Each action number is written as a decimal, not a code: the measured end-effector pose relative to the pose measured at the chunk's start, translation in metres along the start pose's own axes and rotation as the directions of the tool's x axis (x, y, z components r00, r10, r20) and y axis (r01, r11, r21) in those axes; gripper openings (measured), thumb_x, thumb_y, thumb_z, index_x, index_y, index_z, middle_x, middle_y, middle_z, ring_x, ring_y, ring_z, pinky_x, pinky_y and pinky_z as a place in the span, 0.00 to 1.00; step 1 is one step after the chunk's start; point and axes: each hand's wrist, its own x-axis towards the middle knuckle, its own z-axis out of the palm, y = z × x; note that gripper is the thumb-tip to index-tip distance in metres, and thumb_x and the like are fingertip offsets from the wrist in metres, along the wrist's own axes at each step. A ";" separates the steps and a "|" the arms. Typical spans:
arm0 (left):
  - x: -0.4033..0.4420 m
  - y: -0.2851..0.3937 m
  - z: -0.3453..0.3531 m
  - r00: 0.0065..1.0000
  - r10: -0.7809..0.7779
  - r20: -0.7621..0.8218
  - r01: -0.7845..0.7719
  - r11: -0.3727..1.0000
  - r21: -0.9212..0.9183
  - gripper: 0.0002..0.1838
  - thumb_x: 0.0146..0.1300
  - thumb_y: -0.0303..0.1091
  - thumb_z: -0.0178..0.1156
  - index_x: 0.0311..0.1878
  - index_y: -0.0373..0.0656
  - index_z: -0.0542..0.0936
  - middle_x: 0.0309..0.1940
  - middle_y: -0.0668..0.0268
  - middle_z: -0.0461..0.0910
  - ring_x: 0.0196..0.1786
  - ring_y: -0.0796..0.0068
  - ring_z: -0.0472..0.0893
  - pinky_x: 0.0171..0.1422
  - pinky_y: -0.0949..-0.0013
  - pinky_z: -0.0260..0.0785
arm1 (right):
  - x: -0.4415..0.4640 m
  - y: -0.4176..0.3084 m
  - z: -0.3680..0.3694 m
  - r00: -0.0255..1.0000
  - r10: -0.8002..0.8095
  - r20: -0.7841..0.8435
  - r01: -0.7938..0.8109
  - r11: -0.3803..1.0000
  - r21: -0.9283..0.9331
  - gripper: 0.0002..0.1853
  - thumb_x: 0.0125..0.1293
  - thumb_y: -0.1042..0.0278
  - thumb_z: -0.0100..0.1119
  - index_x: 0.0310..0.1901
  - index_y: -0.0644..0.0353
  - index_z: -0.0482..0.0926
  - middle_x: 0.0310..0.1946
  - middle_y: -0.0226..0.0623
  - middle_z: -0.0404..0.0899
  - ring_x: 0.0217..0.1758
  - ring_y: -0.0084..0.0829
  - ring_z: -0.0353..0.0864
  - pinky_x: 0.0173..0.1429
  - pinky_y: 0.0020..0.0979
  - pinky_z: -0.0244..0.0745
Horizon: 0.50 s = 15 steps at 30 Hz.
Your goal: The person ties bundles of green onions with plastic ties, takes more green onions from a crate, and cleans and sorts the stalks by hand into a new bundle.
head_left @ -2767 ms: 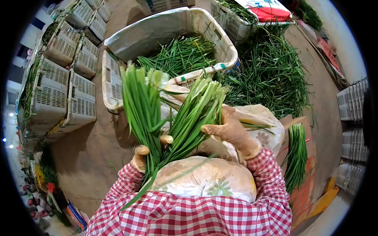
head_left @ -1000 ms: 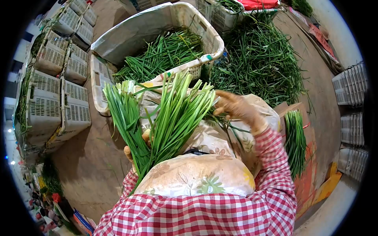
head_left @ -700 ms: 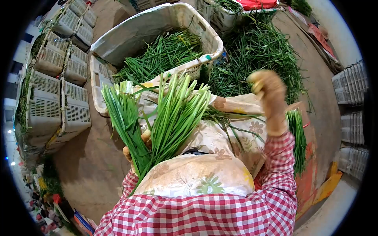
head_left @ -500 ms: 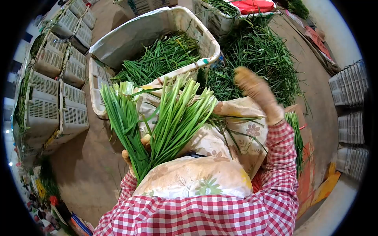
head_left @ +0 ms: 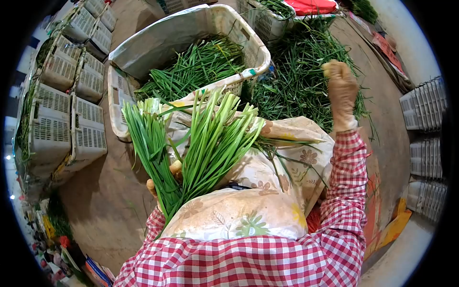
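My left hand [head_left: 165, 181], gloved, is closed round the lower part of a bundle of long green stalks [head_left: 210, 143]. The bundle fans into two parts, pale ends pointing up and away from me. My right hand [head_left: 342, 86], also gloved, is raised above the right side of a heap of loose green leaves [head_left: 306, 71]. Its fingers are curled together, and what they hold, if anything, is too small to name. Several loose stalks [head_left: 287, 155] lie across the patterned apron [head_left: 239, 213] on my lap.
A large white basket [head_left: 262, 60] with green stalks inside stands ahead. Stacked white crates [head_left: 50, 122] line the left side, and more crates [head_left: 425, 153] stand at the far right. A red bag [head_left: 313, 5] rests on a basket behind the heap. Yellow material [head_left: 394, 229] lies at the lower right.
My right hand has left the bundle and moved right and up over the leaf heap, its fingers now curled. My left hand still holds the bundle, which has shifted slightly left in view.
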 end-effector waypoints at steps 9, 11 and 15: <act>0.004 -0.007 0.008 0.993 0.041 0.109 -0.050 0.995 0.084 0.38 0.58 0.64 0.54 0.60 0.40 0.71 0.53 0.60 0.73 0.53 0.65 0.73 0.59 0.61 0.67 | -0.119 -0.035 0.050 0.262 0.031 0.965 -0.946 0.205 0.250 0.11 0.65 0.58 0.59 0.37 0.57 0.75 0.31 0.28 0.79 0.25 0.14 0.72 0.24 0.13 0.61; 0.001 -0.005 -0.001 0.990 0.108 0.091 -0.120 0.983 0.140 0.39 0.59 0.65 0.52 0.60 0.38 0.70 0.55 0.58 0.72 0.54 0.65 0.72 0.60 0.60 0.67 | -0.120 -0.045 0.043 0.311 0.054 0.949 -0.929 0.226 0.292 0.12 0.65 0.56 0.59 0.35 0.58 0.77 0.30 0.30 0.80 0.25 0.13 0.71 0.25 0.13 0.62; -0.005 0.002 -0.007 0.999 0.014 -0.036 -0.008 0.990 0.140 0.38 0.61 0.64 0.52 0.62 0.40 0.68 0.57 0.57 0.71 0.56 0.64 0.71 0.61 0.59 0.66 | -0.094 -0.037 0.013 0.542 0.140 0.828 -0.622 0.729 0.284 0.13 0.66 0.55 0.56 0.30 0.55 0.81 0.22 0.26 0.78 0.22 0.15 0.71 0.22 0.20 0.66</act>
